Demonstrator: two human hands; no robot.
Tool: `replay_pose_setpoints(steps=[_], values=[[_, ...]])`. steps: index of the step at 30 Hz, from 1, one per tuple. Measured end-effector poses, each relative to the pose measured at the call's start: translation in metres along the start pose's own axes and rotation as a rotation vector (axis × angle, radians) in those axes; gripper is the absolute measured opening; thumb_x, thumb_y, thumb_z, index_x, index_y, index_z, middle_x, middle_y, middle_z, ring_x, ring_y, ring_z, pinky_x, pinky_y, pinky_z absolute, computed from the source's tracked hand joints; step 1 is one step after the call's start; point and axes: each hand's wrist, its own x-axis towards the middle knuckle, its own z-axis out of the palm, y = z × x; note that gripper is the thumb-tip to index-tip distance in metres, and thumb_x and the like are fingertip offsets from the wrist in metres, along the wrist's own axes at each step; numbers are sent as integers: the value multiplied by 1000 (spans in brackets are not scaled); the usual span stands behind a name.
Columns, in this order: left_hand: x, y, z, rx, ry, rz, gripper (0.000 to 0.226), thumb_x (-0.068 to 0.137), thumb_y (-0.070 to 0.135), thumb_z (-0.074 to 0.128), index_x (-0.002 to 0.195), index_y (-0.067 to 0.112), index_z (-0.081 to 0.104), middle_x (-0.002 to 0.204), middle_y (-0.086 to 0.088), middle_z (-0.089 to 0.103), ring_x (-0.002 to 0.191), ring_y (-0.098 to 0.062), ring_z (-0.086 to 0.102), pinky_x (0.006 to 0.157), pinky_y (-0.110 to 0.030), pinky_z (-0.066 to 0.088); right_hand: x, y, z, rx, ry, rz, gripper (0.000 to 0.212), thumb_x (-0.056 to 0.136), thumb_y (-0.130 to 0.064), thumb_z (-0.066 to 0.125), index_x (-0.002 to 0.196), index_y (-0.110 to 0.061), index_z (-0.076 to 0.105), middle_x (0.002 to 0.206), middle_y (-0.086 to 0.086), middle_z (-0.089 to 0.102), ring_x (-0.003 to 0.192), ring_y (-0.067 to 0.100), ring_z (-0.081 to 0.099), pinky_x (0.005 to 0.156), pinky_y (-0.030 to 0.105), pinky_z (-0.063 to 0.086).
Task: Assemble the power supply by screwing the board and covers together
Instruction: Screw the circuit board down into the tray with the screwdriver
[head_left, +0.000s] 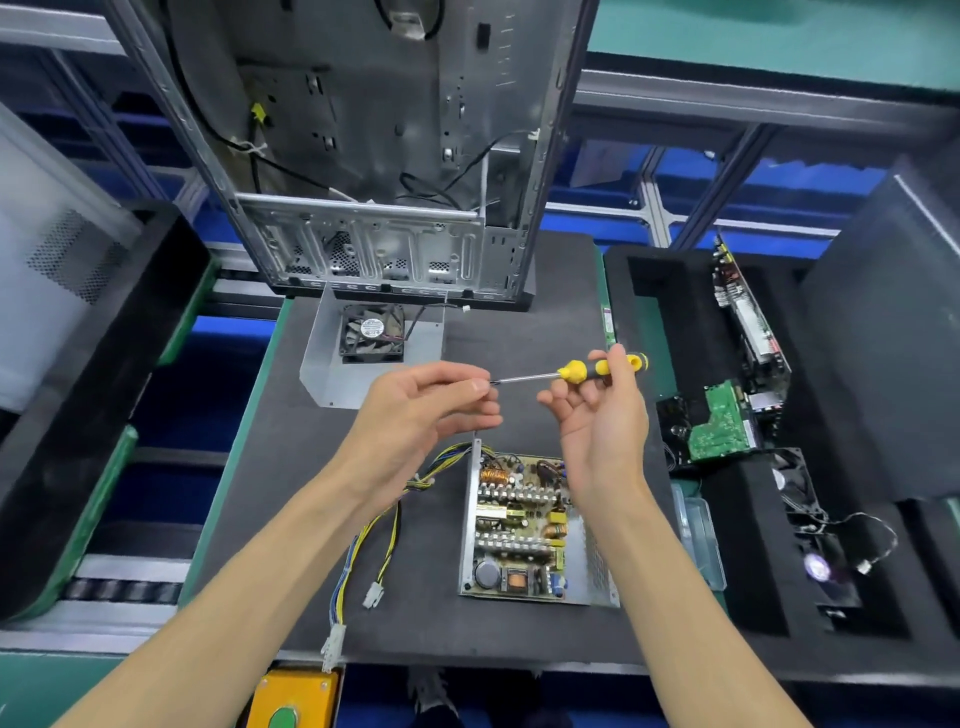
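open computer case (374, 156) standing at the far end of the dark foam mat (545, 322), metal frame and loose black cables showing inside. black foam tray (649, 332) just right of the mat, holding green circuit boards (722, 426) and a small fan (795, 478). on the mat, near its front edge, the power supply base (524, 525) — open metal shell with the board (519, 519) seated inside, coils and heatsinks facing up. bundle of yellow, blue and black wires (384, 519) trailing off the base's left side across the mat, ending in white connectors (333, 647). beyond the base, close to the case, the metal cover (332, 374) lying with its black fan (372, 332) visible. above the mat, between base and cover, both hands raised: right hand (602, 415) palm up, thumb and fingers curled round the yellow-and-black handle of a screwdriver (587, 370), shaft pointing left; left hand (421, 410) with thumb and fingertips pinched together at the screwdriver's tip — cannot tell whether a screw sits between them. yellow box with a green button (291, 701) below the mat's front edge.
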Motion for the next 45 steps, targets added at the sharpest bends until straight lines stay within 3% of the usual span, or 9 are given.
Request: replay_pose_setpoints(steps=[4, 10, 17, 26, 31, 35, 38, 41, 45], values=[[4, -5, 11, 90, 38, 42, 11, 81, 3, 75, 92, -1, 74, 82, -19, 74, 73, -27, 73, 72, -28, 60, 2, -8, -10, -26, -8, -45, 27, 109, -32, 46, 96, -11, 56, 58, -1, 55, 51, 15, 58, 54, 32, 58], [9, -14, 26, 572, 117, 322, 9, 87, 7, 75, 88, 15, 77, 78, 0, 77, 73, -17, 76, 73, -21, 59, 4, -13, -25, 16, 13, -37, 25, 109, -31, 46, 99, -10, 54, 63, 5, 46, 55, 19, 59, 61, 37, 60], [22, -12, 45, 304, 78, 112, 7, 89, 5, 73, 92, 8, 78, 82, -16, 76, 76, -31, 76, 75, -33, 62, 7, -26, -38, 65, 13, -55, 27, 110, -30, 45, 95, -10, 54, 62, 6, 48, 55, 19, 61, 64, 37, 61], [27, -20, 68, 616, 62, 351, 6, 89, 8, 73, 90, 14, 77, 78, -1, 76, 73, -16, 75, 71, -22, 59, 13, -38, -47, 154, 45, -18, 29, 110, -29, 46, 90, -10, 54, 61, 4, 57, 55, 17, 61, 63, 33, 61], [30, -21, 74, 750, 42, 400, 9, 90, 11, 73, 92, 19, 76, 83, 6, 75, 80, -13, 74, 78, -30, 61, 16, -32, -54, 243, 111, 59, 30, 110, -29, 47, 90, -8, 55, 61, 4, 58, 55, 15, 62, 62, 30, 60], [36, -17, 69, 691, 18, 418, 25, 91, 23, 72, 115, 28, 69, 99, 9, 72, 93, -9, 70, 78, -19, 57, 22, -36, -58, 241, 120, 50, 30, 110, -29, 47, 88, -9, 55, 61, 2, 55, 53, 15, 59, 59, 28, 58], [36, -23, 54, 1032, 60, 444, 15, 95, 29, 64, 109, 29, 70, 100, 15, 70, 94, -4, 65, 82, -22, 53, 29, -47, -61, 134, 113, -34, 29, 109, -31, 47, 90, -12, 55, 62, 1, 55, 52, 16, 55, 54, 30, 55], [27, -48, 50, 1626, -232, 305, 33, 98, 43, 55, 125, 26, 64, 121, 10, 67, 114, -12, 59, 100, -34, 44, 36, -57, -62, -69, 69, -177, 23, 108, -28, 48, 92, -13, 53, 62, -1, 54, 51, 17, 51, 50, 31, 52], [21, -79, 49, 1879, -464, 185, 49, 103, 50, 36, 143, 24, 49, 137, 7, 56, 127, -16, 51, 105, -37, 36, 41, -57, -58, -449, -77, -367, 19, 105, -26, 48, 88, -17, 51, 64, -4, 51, 48, 19, 50, 43, 31, 48]])
